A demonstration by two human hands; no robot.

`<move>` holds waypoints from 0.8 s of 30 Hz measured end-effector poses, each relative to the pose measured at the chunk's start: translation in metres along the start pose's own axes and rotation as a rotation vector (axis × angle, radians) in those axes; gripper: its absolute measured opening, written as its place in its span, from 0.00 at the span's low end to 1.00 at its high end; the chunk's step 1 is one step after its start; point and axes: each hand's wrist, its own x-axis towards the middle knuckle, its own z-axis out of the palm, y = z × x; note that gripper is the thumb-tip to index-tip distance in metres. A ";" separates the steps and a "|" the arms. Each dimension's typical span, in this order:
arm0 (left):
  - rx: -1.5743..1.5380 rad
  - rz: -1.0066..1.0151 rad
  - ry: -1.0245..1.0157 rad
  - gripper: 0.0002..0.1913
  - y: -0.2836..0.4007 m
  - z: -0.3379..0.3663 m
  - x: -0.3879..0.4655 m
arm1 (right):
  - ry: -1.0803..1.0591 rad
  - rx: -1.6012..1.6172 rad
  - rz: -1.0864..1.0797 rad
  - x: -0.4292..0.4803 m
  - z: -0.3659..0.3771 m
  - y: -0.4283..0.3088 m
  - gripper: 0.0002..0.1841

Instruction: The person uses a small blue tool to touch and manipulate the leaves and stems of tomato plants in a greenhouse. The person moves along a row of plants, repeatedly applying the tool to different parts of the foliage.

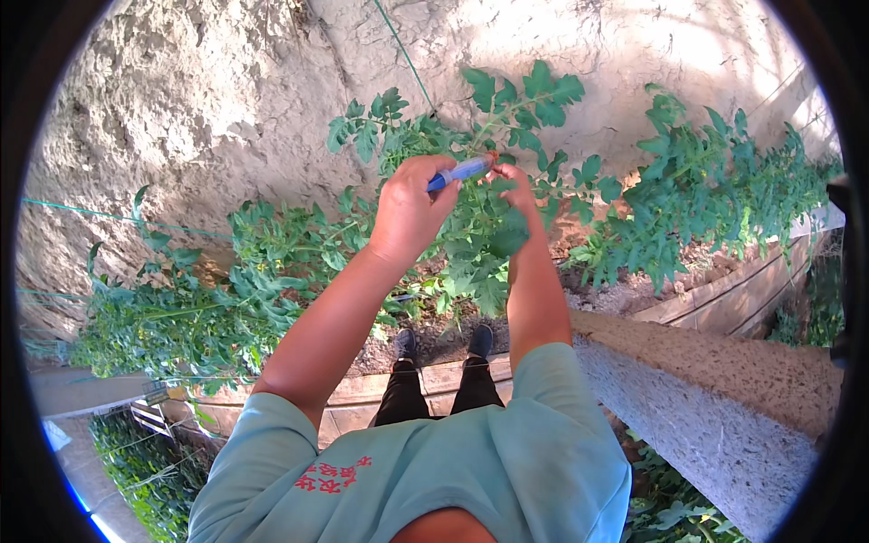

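Note:
My left hand (414, 193) grips a slim tube-shaped tool (465, 170) with a blue end and a clear, bluish body. Its reddish tip points right, among the upper leaves of a tomato plant (485, 234). Close to that tip are the fingers of my right hand (514, 184), partly covered by leaves. Whether they pinch a stem or the tip itself cannot be made out. Both forearms reach over the plant, which stands in front of me.
More tomato plants (197, 298) grow to the left and others (706, 183) to the right. A rough earthen wall (204, 88) rises behind them, with a green string (404, 47) in front. A concrete beam (706, 407) slants at my right. My shoes (480, 341) stand inside the brick edging (346, 392).

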 end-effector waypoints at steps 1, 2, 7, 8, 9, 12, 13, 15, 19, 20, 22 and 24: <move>0.064 0.101 0.002 0.10 -0.003 0.006 0.003 | -0.039 -0.088 -0.065 -0.002 -0.003 0.001 0.20; 0.077 0.157 0.014 0.11 -0.005 0.010 0.005 | -0.001 -0.185 -0.262 0.000 -0.004 0.009 0.22; 0.116 0.245 -0.031 0.12 -0.011 0.037 0.017 | 0.119 -0.071 -0.442 0.009 -0.012 0.052 0.28; 0.117 0.253 -0.038 0.12 -0.011 0.041 0.019 | 0.138 -0.081 -0.435 0.007 -0.011 0.053 0.28; 0.128 0.249 -0.034 0.12 -0.016 0.042 0.021 | 0.159 -0.263 -0.523 -0.001 -0.001 0.037 0.27; 0.166 0.259 -0.032 0.11 -0.021 0.052 0.026 | 0.217 -0.560 -0.664 -0.009 -0.001 0.025 0.26; 0.183 0.248 -0.054 0.11 -0.024 0.056 0.026 | 0.230 -0.616 -0.690 -0.010 -0.003 0.024 0.25; 0.218 0.222 -0.093 0.10 -0.032 0.063 0.025 | 0.234 -0.572 -0.606 -0.014 -0.002 0.021 0.21; 0.244 0.230 -0.102 0.10 -0.049 0.068 0.020 | 0.404 -0.611 -0.624 -0.030 0.020 -0.004 0.06; 0.256 0.226 -0.095 0.10 -0.050 0.069 0.019 | 0.430 -0.581 -0.622 -0.030 0.022 -0.005 0.05; 0.254 0.237 -0.088 0.10 -0.054 0.071 0.018 | 0.429 -0.577 -0.611 -0.032 0.021 -0.006 0.05; 0.228 0.270 -0.085 0.10 -0.057 0.073 0.019 | 0.426 -0.580 -0.600 -0.034 0.022 -0.007 0.05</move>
